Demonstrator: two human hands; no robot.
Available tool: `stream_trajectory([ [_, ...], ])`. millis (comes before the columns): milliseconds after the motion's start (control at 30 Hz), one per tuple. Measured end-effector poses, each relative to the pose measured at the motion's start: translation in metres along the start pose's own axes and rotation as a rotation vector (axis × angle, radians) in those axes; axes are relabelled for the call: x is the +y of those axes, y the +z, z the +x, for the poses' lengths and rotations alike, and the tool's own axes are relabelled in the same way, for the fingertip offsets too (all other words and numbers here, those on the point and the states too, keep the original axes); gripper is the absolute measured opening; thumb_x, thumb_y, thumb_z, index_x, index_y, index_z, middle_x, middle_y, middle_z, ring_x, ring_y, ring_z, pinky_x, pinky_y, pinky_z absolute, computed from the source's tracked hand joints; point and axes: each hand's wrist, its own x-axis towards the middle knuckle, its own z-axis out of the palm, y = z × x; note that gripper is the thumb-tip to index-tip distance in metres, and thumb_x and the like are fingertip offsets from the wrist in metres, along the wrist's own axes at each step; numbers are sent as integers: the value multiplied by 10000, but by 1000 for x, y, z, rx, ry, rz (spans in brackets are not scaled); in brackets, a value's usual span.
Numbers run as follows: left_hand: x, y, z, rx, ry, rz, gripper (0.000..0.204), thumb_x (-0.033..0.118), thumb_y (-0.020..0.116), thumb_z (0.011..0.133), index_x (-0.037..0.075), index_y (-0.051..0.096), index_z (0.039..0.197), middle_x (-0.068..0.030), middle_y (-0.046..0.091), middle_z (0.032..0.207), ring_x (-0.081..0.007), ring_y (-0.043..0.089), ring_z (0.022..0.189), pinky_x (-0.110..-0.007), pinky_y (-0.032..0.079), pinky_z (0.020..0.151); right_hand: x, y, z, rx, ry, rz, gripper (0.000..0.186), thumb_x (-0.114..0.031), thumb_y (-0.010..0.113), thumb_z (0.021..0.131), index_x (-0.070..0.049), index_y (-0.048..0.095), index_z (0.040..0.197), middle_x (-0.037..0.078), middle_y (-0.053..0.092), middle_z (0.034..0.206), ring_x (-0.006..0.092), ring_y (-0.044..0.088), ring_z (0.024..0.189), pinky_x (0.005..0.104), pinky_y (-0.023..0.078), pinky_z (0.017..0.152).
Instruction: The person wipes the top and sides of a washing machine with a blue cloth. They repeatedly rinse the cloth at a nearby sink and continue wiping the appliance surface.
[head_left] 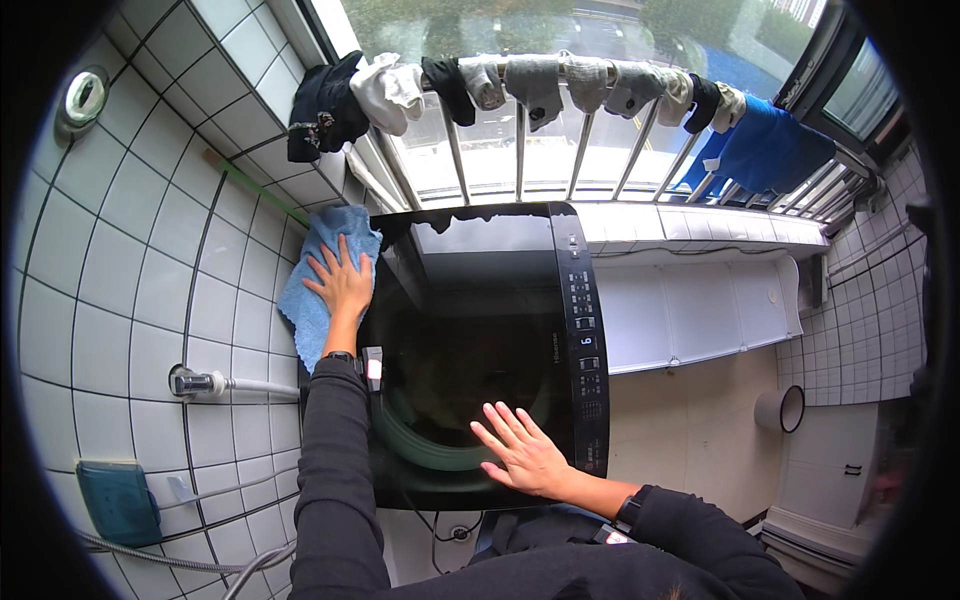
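Observation:
My left hand (340, 280) lies with fingers spread on a light blue cloth (300, 310), which drapes over the back-left corner and left edge of a black top-loading washing machine (465, 300), beside the tiled wall. My right hand (515, 455) is open, fingers apart, over the front part of the dark glass lid, holding nothing; whether it touches the lid I cannot tell. A control panel (586, 330) with a lit display runs down the machine's right side.
Socks (530, 90), dark fabric and a blue cloth (765, 150) hang on a railing before the window. A tap and hose (200, 382) sit on the left wall. A white trough-like piece (690, 305), a bin (780, 408) and a cabinet (830, 460) are at right.

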Motion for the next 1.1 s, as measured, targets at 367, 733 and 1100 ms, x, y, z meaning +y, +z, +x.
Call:
stream_trajectory([
  [367, 221, 38, -14, -27, 394, -127, 574, 442, 359, 1011, 207, 407, 1533, -125, 331, 1602, -440, 163, 1500, -624, 11, 1195, 2, 8, -1, 74, -4, 54, 661, -468, 519, 971, -104, 405, 1512, 177, 320, 1591, 315, 289, 1484, 453, 217, 1211],
  [733, 237, 24, -119, -162, 1070, -444, 559, 290, 578, 954, 267, 445, 1496, -105, 394, 1563, -386, 259, 1483, -546, 166, 1216, 9, 5, -4, 126, -68, 171, 556, -386, 569, 959, -57, 508, 1403, 223, 426, 1490, 349, 348, 1443, 469, 259, 1200],
  [1100, 157, -29, -295, -367, 1312, -429, 736, 238, 682, 841, 206, 405, 1522, -93, 349, 1591, -389, 229, 1498, -577, 232, 1180, 81, -103, -109, 812, 244, 182, 321, -81, 718, 789, -3, 670, 1096, 172, 645, 1193, 381, 594, 1138, 464, 471, 1002],
])
